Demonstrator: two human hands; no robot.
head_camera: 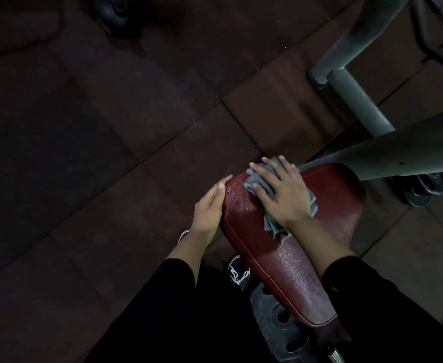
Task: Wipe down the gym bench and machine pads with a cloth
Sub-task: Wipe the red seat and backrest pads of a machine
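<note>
One head view, dim. Dark-red textured vinyl bench pad [288, 247] runs off under the black sleeves; grey metal frame tubes [356, 100] cut by the top edge. Crumpled grey cloth [272, 187] mostly hidden under right hand [280, 192], fingers spread flat, pressing it onto the pad's far end. Left hand [209, 208], fingers straight, rests against the pad's left edge.

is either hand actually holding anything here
Neither grips anything. The right hand presses the grey cloth flat on the red pad; the left hand rests against its side.
</note>
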